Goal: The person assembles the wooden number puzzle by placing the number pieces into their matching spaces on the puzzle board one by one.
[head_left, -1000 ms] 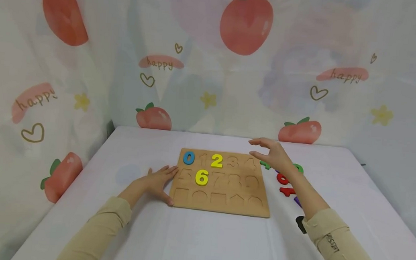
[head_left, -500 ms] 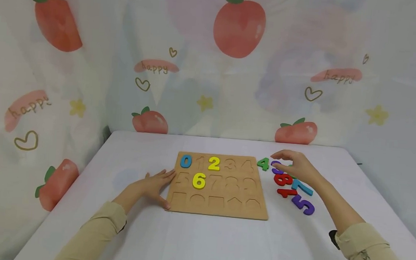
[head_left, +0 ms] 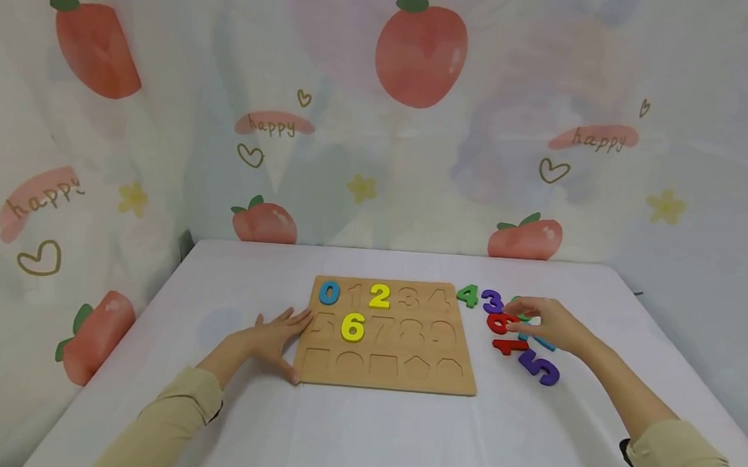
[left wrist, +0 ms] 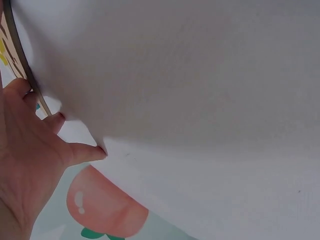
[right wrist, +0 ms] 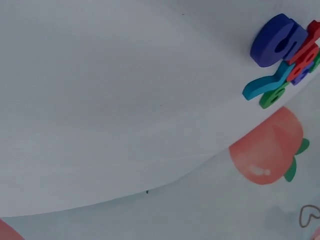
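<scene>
Prob. for steadiness, L hand (head_left: 269, 338), fingers spread, touches tan wooden number board (head_left: 386, 381), ctr.; R hand (head_left: 551, 327), fingers apart, nr. red 8-shaped piece (head_left: 496, 322), mid-right.

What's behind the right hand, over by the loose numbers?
From the head camera, the right hand partly covers a blue 7, a green number and a red 8; anything else fully hidden there can't be seen.

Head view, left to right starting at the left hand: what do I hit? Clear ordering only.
Left hand → blue 0 → yellow 6 → yellow 2 → green 4 → purple 3 → purple 5. Right hand left out: its span overlaps the purple 5's.
</scene>
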Demonstrator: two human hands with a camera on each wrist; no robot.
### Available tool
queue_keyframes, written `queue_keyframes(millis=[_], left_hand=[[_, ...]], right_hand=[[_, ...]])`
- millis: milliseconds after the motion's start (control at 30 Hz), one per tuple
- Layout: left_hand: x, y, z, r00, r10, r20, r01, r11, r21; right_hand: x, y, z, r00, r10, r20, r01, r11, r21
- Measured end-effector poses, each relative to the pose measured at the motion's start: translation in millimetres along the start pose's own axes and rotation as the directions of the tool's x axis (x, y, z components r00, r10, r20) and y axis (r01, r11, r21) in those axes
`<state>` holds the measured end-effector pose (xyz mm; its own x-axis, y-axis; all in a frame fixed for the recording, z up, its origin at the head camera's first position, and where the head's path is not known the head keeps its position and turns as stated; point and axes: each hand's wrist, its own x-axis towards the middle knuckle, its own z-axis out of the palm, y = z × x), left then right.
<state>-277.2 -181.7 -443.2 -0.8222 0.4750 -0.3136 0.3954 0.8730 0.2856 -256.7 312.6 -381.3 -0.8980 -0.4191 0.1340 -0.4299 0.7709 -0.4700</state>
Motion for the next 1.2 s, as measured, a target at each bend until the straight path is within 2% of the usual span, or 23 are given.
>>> queue_keyframes(millis=[233,367,567,900,1200], left_hand=[[-1.2,1.5,0.3,1.0,0.011,-0.004,-0.011,1.0,0.011],[-1.8,0.2,-0.4,1.0,0.023,-0.003,-0.023,1.0,0.002],[-2.4,1.4,-1.4,1.0,0.026,0.013,-0.026,1.0,-0.004],[0.5,1.6,1.9,1.0,-0.002,0.013,0.002,1.0,0.002],[0.1,0.7,1.0,1.0,-0.017,0.021,0.017,1.0,0.011]], right_hand=[[-11,8,8,0.999,0.009,0.036,-0.01,1.0,0.02],[-14,11,15,0.998,0.039,0.052,-0.039,0.999,0.0],[-17,17,26,0.997,0.04,0.071,-0.038,0.999,-0.033],[-16,22,35,0.997,0.028,0.073,-0.02,0.994,-0.107],[-6,20,39,0.991,0.082,0.105,-0.063,0.983,-0.172]])
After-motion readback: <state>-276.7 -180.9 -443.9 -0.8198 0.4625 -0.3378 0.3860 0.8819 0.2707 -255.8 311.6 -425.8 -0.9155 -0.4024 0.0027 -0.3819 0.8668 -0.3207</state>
